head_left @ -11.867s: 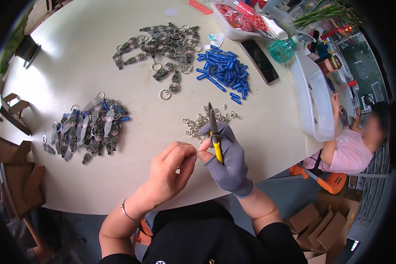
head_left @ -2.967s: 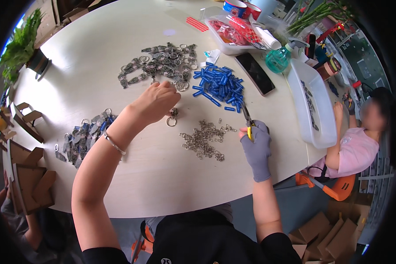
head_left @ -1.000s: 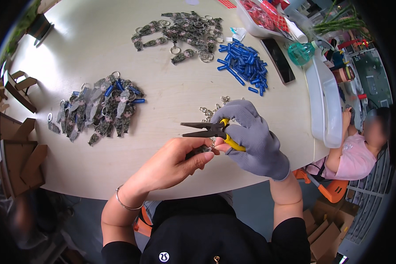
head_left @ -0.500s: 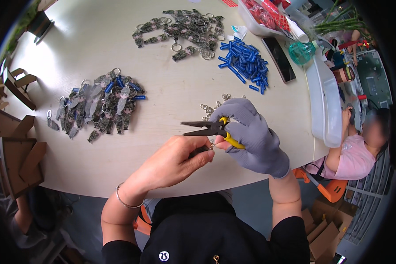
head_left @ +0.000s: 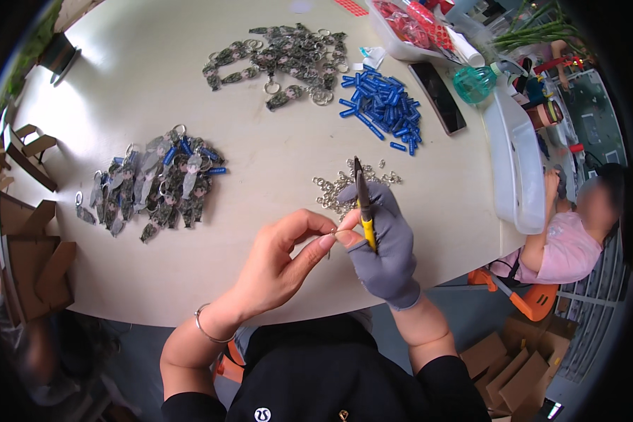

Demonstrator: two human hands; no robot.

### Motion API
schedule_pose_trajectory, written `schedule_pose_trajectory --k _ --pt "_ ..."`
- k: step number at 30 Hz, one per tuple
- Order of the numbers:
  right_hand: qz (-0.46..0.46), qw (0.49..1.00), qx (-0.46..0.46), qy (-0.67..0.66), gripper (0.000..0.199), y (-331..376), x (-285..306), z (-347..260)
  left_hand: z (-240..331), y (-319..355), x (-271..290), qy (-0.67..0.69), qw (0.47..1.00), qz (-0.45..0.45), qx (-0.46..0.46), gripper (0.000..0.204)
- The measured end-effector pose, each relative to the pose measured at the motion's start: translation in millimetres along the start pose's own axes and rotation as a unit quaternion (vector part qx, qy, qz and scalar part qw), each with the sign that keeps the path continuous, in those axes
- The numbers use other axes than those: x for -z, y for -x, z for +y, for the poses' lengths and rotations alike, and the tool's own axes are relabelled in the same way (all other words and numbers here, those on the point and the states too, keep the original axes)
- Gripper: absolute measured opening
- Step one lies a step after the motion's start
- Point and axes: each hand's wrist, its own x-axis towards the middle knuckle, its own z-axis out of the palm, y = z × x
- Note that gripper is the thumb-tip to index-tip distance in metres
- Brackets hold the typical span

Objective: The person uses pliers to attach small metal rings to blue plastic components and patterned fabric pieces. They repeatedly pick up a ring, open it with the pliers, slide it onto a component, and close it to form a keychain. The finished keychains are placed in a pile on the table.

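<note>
My left hand (head_left: 273,261), bare with a bracelet at the wrist, pinches a small silver metal piece (head_left: 332,232) between thumb and forefinger. Its exact kind is too small to tell. My right hand (head_left: 385,257) wears a grey glove with bare thumb and fingertip, which meet the left fingertips at that piece. Pliers (head_left: 363,200) with yellow handles rest in the right palm, dark jaws pointing away from me and looking closed. Just beyond lies a heap of small silver metal fittings (head_left: 328,191), partly hidden by the glove.
Camouflage figure keychains, some with blue tubes, form a pile (head_left: 155,186) at left; another keychain pile (head_left: 299,60) lies at the back. Blue tubes (head_left: 383,105), a phone (head_left: 437,98) and a white bin (head_left: 517,169) are at right. A person in pink (head_left: 573,243) sits beyond.
The pliers have swung from pointing left with jaws apart to pointing away with jaws together. My right hand has turned and shifted slightly left, uncovering more of the metal fittings.
</note>
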Motion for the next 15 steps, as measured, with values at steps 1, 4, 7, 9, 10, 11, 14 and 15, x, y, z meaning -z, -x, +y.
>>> schedule_pose_trajectory --k 1,4,7,9,10,11,14,15 --pt "0.011 1.0 -0.006 -0.002 0.009 2 -1 1 3 0 -1 0.016 1.0 0.0 0.014 0.01" --pt "0.002 0.999 -0.025 -0.03 0.007 5 -3 6 0 -1 3 -0.073 0.997 -0.002 -0.023 0.008" --pt "-0.025 0.998 -0.041 -0.037 0.007 6 2 11 -3 -1 3 -0.172 0.983 -0.002 -0.065 0.008" --pt "-0.072 0.988 -0.123 -0.052 0.009 1 11 6 -7 0 2 -0.195 0.978 0.004 -0.07 0.008" --pt "-0.051 0.988 -0.138 -0.039 0.009 -3 19 10 -10 0 1 -0.196 0.978 0.009 -0.068 0.008" --pt "-0.03 0.987 -0.154 -0.027 0.009 -10 28 18 -11 1 0 -0.197 0.978 0.014 -0.064 0.008" --pt "0.058 0.948 0.049 0.309 0.012 -43 68 72 -7 -1 -1 -0.177 0.983 0.022 -0.031 0.008" --pt "0.058 0.929 0.046 0.362 0.013 -52 80 88 -8 -2 -1 -0.173 0.984 0.023 -0.036 0.008"
